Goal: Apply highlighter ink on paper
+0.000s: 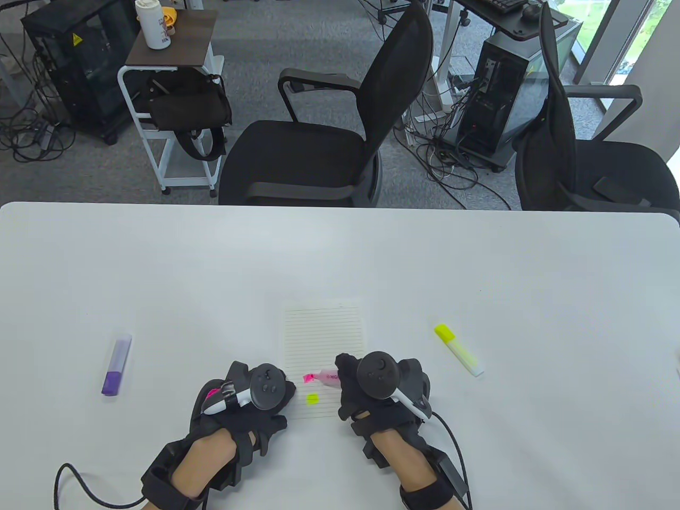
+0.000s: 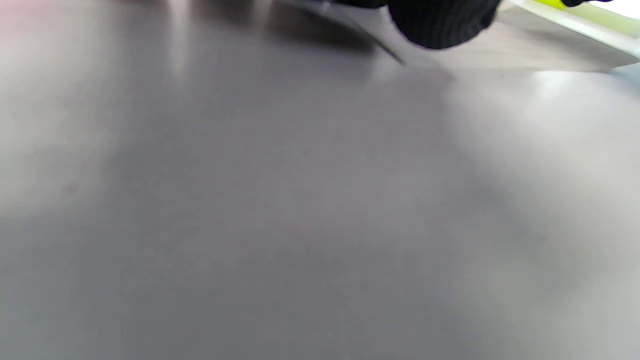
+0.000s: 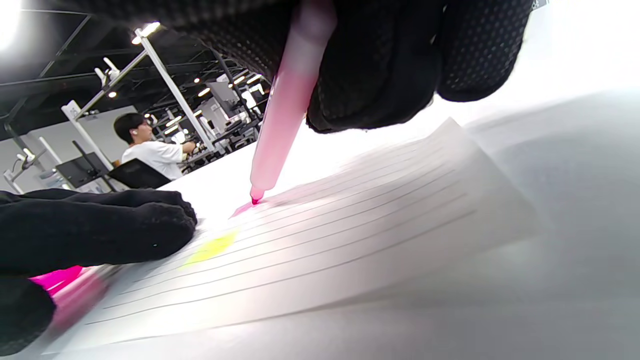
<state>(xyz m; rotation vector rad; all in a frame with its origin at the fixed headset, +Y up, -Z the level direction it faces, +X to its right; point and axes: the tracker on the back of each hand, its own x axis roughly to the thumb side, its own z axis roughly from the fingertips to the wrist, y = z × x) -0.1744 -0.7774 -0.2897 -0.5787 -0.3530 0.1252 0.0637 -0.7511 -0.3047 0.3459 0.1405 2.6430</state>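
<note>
While my right hand (image 1: 372, 393) grips the pink highlighter (image 1: 325, 377), fingers wrapped around its barrel, the tip touches the lined paper (image 1: 324, 340) near that sheet's lower edge, where a short pink mark (image 3: 243, 208) is starting just above a small yellow-green patch (image 1: 312, 398). My left hand (image 1: 249, 404) rests at the paper's lower left corner, curled around something bright pink that I take to be the pink cap (image 1: 212, 394), though I can't see enough of it to be sure. As I judge it, the main risk is the sheet sliding or rucking up under the stroke: my left hand only weighs down one corner, and in the right wrist view the near edge looks slightly lifted off the table (image 1: 478, 255). Pushing the tip leftward could also run it into my left glove or across the yellow patch and muddy both colours. Well to the paper's right lies a yellow highlighter (image 1: 459, 349), and well to its left a purple highlighter (image 1: 117, 364), both capped. No container sits near the paper.
</note>
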